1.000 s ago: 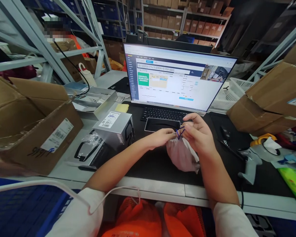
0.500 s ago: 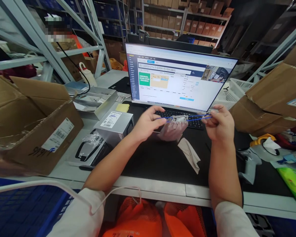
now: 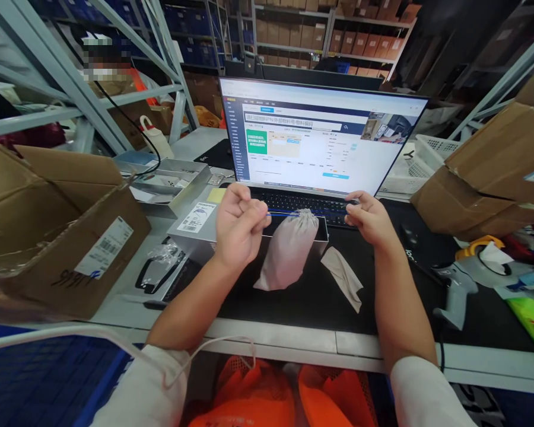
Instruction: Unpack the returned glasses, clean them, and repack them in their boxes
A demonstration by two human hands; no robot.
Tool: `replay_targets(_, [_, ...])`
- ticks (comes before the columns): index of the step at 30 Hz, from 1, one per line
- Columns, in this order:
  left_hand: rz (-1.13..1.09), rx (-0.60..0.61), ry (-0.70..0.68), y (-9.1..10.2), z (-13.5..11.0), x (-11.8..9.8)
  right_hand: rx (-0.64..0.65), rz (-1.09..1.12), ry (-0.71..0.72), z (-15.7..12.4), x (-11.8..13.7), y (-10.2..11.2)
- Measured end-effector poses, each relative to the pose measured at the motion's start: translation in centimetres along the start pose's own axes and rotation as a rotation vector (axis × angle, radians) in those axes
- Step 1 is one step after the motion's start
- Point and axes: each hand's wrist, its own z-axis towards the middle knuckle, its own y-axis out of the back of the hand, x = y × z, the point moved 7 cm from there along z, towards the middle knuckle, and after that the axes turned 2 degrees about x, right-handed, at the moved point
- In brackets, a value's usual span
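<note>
A pale pink drawstring pouch (image 3: 287,252) hangs between my hands over the black desk mat (image 3: 302,296), its mouth cinched tight. My left hand (image 3: 238,225) is closed in a pinch on one end of the blue drawstring (image 3: 285,212). My right hand (image 3: 371,218) is closed on the other end, and the cord runs taut between them in front of the laptop (image 3: 315,142). A small pale cloth (image 3: 343,279) lies on the mat just right of the pouch.
A grey product box (image 3: 196,222) and bagged glasses (image 3: 160,267) lie left of the mat. An open cardboard carton (image 3: 57,231) stands at far left, another carton (image 3: 493,172) at right. A barcode scanner (image 3: 458,290) rests at right. A silver tray (image 3: 169,184) sits behind.
My hands pulled the blue drawstring ends apart, closing the pouch mouth. The pouch rose off the mat and now hangs stretched between them; the cloth stayed lying on the mat.
</note>
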Motion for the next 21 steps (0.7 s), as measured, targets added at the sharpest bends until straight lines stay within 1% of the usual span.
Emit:
replay_targets(2, [0.015,0.034,0.024,-0.6,-0.5,1.0,0.034,-0.171,-0.042,0.0,-0.3,-0.2])
replay_targets(4, [0.039,0.066,0.040,-1.0,-1.1,1.9,0.076,-0.373,-0.051,-0.4,0.0,-1.0])
replay_targets(7, [0.109,0.094,0.051,-0.9,-1.8,2.8,0.151,-0.660,-0.025,-1.5,1.0,-3.4])
replay_targets(9, [0.153,0.088,0.044,-0.6,-2.0,3.1,0.217,-0.768,0.031,-2.4,1.8,-5.5])
replay_targets(12, [0.189,0.079,0.019,-0.2,-2.0,3.2,0.310,-0.766,0.156,-3.7,3.1,-8.2])
replay_targets(14, [0.212,0.088,0.014,-0.2,-2.0,3.1,0.423,-0.707,0.178,-4.5,3.5,-9.9])
replay_targets(16, [0.239,0.106,0.003,-0.4,-2.0,3.1,0.561,-0.633,0.128,-5.2,3.4,-11.4])
replay_targets(18, [0.291,0.108,-0.034,-0.7,-2.1,2.9,0.657,-0.581,0.069,-5.8,3.2,-12.6])
replay_targets(19, [0.324,0.096,-0.062,-0.8,-2.2,2.7,0.678,-0.580,0.046,-6.0,3.2,-13.2])
replay_targets(21, [0.388,0.045,-0.111,-0.9,-2.4,2.4,0.677,-0.641,0.035,-6.3,3.3,-14.1])
